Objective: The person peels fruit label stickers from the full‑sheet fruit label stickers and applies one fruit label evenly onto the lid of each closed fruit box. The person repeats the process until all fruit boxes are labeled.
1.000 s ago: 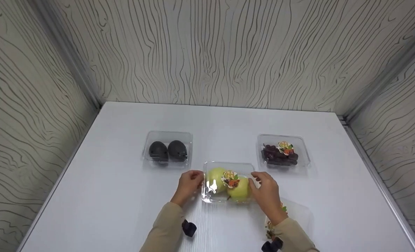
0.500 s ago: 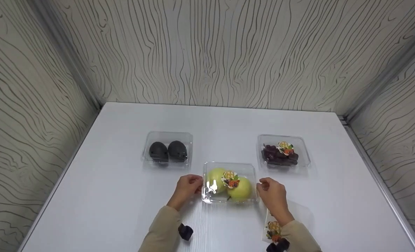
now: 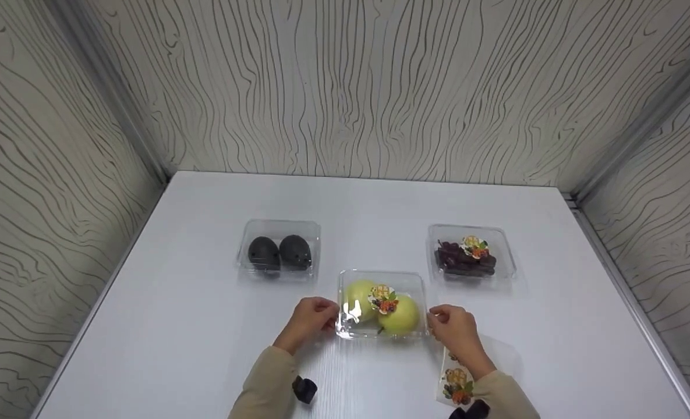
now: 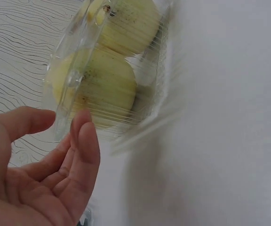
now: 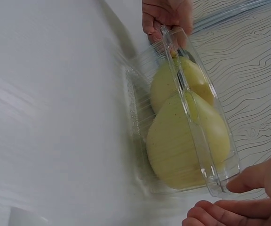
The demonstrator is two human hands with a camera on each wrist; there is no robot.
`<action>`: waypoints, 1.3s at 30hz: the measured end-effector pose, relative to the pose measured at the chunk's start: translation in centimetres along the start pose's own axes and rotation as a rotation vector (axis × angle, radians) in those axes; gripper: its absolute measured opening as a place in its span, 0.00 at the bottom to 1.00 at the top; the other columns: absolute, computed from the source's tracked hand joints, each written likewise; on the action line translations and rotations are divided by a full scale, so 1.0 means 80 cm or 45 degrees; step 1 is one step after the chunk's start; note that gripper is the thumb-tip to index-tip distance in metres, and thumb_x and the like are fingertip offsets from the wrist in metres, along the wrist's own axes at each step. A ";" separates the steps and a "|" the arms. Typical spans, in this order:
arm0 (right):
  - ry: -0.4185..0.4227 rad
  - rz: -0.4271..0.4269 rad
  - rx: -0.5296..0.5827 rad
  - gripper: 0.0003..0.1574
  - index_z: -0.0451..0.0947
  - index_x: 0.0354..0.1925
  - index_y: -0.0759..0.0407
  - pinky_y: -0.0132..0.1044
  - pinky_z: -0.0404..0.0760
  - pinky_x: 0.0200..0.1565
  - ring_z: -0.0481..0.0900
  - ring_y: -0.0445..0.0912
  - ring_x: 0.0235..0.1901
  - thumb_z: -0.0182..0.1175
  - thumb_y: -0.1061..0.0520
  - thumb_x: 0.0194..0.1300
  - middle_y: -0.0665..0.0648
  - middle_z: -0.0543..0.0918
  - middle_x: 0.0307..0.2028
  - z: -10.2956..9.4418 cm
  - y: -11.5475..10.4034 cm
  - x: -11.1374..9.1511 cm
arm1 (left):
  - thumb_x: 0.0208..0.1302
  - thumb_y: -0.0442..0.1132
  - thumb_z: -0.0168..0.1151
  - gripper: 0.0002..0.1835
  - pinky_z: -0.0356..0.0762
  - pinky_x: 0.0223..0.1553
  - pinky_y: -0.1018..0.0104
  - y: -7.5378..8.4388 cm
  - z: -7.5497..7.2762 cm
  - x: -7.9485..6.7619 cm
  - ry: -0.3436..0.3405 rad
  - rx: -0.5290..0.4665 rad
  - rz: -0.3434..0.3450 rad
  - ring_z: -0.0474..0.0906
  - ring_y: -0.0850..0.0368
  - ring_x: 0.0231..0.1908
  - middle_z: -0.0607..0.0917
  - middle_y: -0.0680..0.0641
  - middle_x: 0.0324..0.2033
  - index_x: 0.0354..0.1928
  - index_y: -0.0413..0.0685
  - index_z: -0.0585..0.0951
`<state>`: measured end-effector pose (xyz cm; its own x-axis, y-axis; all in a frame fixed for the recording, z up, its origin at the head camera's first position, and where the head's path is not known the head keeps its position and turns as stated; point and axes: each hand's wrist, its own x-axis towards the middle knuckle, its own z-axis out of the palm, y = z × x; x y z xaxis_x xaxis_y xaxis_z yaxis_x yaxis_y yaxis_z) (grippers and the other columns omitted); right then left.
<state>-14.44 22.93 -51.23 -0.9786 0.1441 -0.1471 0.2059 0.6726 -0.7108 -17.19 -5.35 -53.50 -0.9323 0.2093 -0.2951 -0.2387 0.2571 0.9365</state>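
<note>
A clear plastic clamshell fruit box stands on the white table with two yellow-green pears inside. On its lid is a round, colourful fruit sticker. My left hand is at the box's left edge, thumb and forefinger on either side of the rim. At the opposite edge, my right hand pinches the rim's corner, the thumb against it and the other fingers curled below. Partly under the right forearm lies a sheet of fruit stickers.
Behind on the left is a clear box with two dark egg-shaped fruits. Another clear box at the back right holds dark red fruit and bears a similar sticker. Patterned panels enclose the table's back and sides.
My right hand has drawn back from over the lid's right side to the box's right rim. The left hand has slid slightly nearer me along the left edge. The box stays put.
</note>
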 end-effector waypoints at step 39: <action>-0.023 0.151 0.270 0.15 0.79 0.44 0.76 0.32 0.84 0.26 0.79 0.38 0.20 0.55 0.64 0.65 0.59 0.84 0.23 0.010 -0.011 0.027 | 0.65 0.33 0.56 0.14 0.83 0.34 0.66 0.010 0.009 0.024 0.220 0.048 0.046 0.79 0.63 0.28 0.86 0.34 0.36 0.46 0.25 0.79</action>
<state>-16.76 22.11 -51.46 -0.9480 0.1983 -0.2489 0.3156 0.4841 -0.8161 -19.01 -4.05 -53.43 -0.9736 0.0548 -0.2215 -0.1970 0.2881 0.9371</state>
